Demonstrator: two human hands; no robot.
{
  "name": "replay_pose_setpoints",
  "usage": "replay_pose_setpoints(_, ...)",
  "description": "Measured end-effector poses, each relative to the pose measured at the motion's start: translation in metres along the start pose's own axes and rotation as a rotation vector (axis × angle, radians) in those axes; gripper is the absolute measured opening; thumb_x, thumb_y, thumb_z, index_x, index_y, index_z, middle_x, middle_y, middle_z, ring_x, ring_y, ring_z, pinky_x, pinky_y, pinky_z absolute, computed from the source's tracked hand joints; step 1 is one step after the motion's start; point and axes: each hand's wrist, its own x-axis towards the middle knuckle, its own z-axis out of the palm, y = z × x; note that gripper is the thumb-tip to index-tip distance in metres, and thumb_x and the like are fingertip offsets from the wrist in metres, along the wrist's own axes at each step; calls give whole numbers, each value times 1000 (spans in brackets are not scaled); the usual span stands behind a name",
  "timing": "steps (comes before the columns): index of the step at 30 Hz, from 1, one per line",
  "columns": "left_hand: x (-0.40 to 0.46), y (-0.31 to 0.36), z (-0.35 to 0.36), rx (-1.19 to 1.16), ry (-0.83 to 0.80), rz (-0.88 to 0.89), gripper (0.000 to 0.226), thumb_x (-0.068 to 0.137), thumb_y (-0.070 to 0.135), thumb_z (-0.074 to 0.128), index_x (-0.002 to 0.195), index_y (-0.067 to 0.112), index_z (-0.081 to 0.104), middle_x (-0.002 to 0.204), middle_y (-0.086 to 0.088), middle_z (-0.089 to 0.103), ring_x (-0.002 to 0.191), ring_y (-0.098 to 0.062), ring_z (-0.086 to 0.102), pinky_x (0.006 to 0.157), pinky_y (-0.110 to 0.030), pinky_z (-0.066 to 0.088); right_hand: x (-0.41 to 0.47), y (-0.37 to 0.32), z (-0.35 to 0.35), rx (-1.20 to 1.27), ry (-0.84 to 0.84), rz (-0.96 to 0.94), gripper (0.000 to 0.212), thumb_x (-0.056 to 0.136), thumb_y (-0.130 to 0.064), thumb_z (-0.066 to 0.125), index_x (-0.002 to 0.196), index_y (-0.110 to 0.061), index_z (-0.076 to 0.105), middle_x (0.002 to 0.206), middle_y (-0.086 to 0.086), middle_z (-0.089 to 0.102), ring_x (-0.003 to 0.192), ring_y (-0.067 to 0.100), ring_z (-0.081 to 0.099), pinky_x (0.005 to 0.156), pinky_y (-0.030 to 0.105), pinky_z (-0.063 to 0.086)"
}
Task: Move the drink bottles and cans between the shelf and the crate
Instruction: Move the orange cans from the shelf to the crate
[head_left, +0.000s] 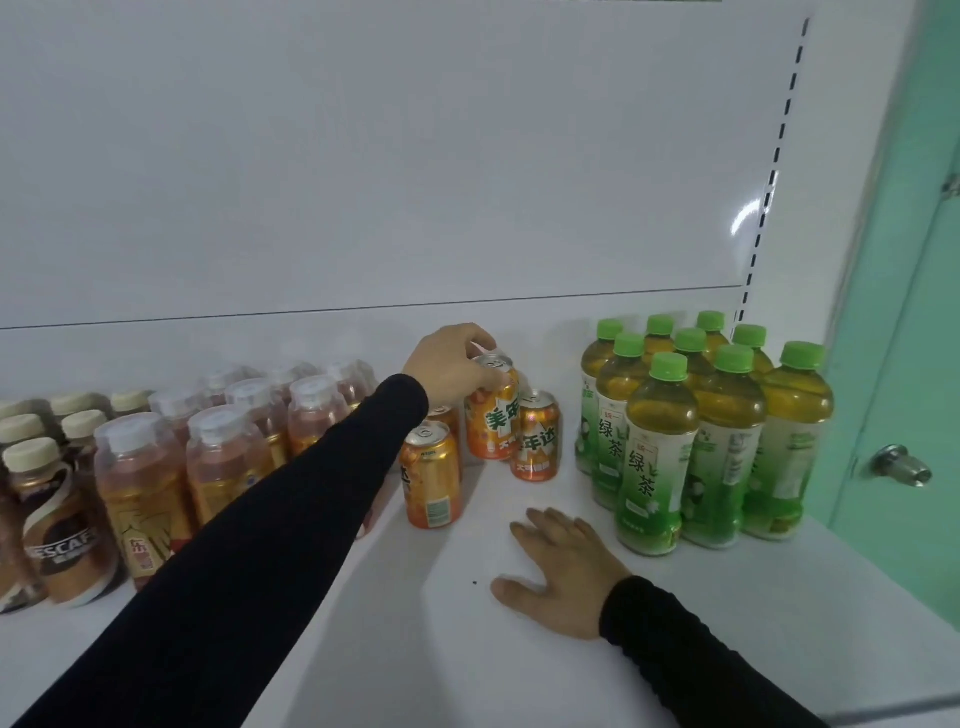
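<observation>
On the white shelf, left hand fingers grip the upright orange can from above; right hand lies flat nearer.

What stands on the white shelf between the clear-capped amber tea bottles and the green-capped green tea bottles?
In the head view, orange soda cans stand there; the left hand grips the top of one orange can.

Open lane down the shelf's middle

Bare white shelf lies between the iced tea bottles and green tea bottles; orange soda cans block its rear (one gripped).
</observation>
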Motion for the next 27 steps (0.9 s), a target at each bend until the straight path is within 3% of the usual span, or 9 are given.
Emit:
replay_pose_setpoints(5, 16, -13, 14, 96, -57, -38, 38, 82, 28, 78, 115, 22, 61, 112, 1, 62, 94, -17, 58, 62, -18, 40, 1, 1, 2, -37, -24, 8, 85, 93, -74, 26, 159, -25, 8, 167, 1, -3, 153, 19, -7, 124, 40, -5)
replay_pose_setpoints(10, 21, -25, 24, 187, -95, -61, 33, 83, 29, 77, 109, 23, 58, 112, -1, 65, 98, -20, 58, 68, -27, 40, 2, 1, 3, -37, -37, 11, 85, 92, -76, 25, 160, -26, 7, 167, 1, -4, 153, 19, -7, 124, 40, -5)
replay_pose_setpoints(21, 23, -36, 39, 186, -121, -95, 29, 81, 24, 79, 102, 24, 57, 105, 2, 63, 92, -16, 58, 63, -20, 42, 0, 1, 0, -33, -44, 7, 86, 92, -76, 24, 160, -26, 7, 167, 1, -3, 153, 20, -7, 123, 40, -6)
replay_pose_setpoints(27, 25, -36, 40, 220, -134, -125, 39, 82, 30, 79, 114, 21, 59, 114, -3, 65, 99, -20, 59, 74, -26, 44, 0, 1, 1, -31, -46, 6, 87, 91, -77, 23, 160, -26, 7, 167, 2, -4, 153, 20, -7, 124, 41, -5)
